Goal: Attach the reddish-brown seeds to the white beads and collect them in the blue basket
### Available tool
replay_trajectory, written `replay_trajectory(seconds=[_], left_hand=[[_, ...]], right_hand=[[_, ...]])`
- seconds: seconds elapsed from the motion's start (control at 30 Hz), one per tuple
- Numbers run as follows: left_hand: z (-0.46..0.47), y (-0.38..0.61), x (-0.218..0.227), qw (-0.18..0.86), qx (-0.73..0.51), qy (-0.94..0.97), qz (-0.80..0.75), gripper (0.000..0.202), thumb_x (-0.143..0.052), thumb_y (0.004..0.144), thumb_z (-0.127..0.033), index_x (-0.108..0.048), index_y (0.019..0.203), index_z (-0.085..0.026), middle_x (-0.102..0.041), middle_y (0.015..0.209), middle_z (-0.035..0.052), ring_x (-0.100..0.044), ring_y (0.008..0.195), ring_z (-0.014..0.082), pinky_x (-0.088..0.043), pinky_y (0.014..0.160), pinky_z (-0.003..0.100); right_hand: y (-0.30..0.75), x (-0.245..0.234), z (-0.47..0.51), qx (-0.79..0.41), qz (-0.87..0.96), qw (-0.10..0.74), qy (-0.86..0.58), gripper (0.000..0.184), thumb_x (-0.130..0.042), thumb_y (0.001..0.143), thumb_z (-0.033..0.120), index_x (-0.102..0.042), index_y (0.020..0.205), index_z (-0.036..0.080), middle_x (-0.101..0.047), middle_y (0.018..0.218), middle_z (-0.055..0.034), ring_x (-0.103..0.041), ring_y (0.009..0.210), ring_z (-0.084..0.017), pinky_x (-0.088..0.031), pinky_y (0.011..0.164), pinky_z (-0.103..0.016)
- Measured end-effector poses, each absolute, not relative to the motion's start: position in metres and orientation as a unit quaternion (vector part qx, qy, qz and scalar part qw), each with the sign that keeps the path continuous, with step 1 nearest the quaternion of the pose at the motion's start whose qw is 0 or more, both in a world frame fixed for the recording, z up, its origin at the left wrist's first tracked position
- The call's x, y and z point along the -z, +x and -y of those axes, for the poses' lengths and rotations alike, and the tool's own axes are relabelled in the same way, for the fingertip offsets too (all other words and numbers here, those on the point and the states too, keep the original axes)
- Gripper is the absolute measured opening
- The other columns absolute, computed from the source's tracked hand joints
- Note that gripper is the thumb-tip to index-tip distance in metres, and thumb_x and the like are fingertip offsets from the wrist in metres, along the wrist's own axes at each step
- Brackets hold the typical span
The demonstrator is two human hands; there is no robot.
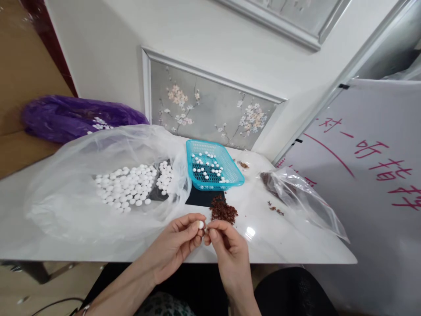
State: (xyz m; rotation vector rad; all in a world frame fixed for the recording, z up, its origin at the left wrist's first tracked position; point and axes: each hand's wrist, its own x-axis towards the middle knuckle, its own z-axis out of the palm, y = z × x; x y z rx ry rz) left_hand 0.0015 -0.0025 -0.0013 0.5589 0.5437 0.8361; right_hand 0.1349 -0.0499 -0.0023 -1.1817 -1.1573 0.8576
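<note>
One white ball (201, 224) is sitting between pinching fingers of the left hand (177, 243), near the front edge of the table (296, 245), with bare room opening rightward. Fingers of the right hand (232, 250) are pressing together just beside it, their tips obscuring the gap. The ball is looking roundish, its long axis unclear.

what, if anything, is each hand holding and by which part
The left hand holds a white ball by its side, between thumb and forefinger. The right hand is pinched close beside it; whether it holds anything cannot be told.
</note>
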Motion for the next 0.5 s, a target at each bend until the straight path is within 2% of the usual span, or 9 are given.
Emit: replay_trajectory(seconds=[0.1, 0.23, 0.5], left_hand=[[0.0030, 0.0023, 0.0002, 0.839, -0.397, 0.280, -0.245, 0.008, -0.067, 0.078, -0.019, -0.067, 0.083, -0.013, -0.061, 0.074, 0.0011, -0.059, 0.066, 0.0068, -0.050, 0.068, 0.016], [0.0028, 0.0028, -0.0027, 0.830, -0.404, 0.294, -0.249, 0.011, -0.068, 0.078, -0.022, -0.065, 0.075, -0.012, -0.056, 0.069, -0.0008, -0.053, 0.062, 0.0048, -0.046, 0.064, 0.014], [0.0059, 0.0049, -0.0032, 0.789, -0.413, 0.338, -0.305, 0.011, -0.071, 0.074, -0.024, -0.066, 0.074, -0.015, -0.058, 0.068, -0.0016, -0.052, 0.065, 0.0067, -0.044, 0.066, 0.016]], right_hand=[[0.1330, 0.0007, 0.0504, -0.372, 0.489, 0.598, -0.514, 0.011, -0.055, 0.087, 0.028, -0.060, 0.083, 0.019, -0.057, 0.066, 0.0016, -0.055, 0.062, -0.012, -0.047, 0.061, -0.023], [0.1305, -0.0026, 0.0501, -0.353, 0.509, 0.595, -0.512, 0.014, -0.054, 0.087, 0.027, -0.058, 0.076, 0.019, -0.054, 0.066, 0.0025, -0.053, 0.063, -0.012, -0.045, 0.061, -0.022], [0.1274, -0.0038, 0.0505, -0.291, 0.548, 0.593, -0.513, 0.013, -0.049, 0.090, 0.024, -0.054, 0.078, 0.020, -0.051, 0.075, 0.0010, -0.051, 0.069, -0.013, -0.044, 0.062, -0.022]])
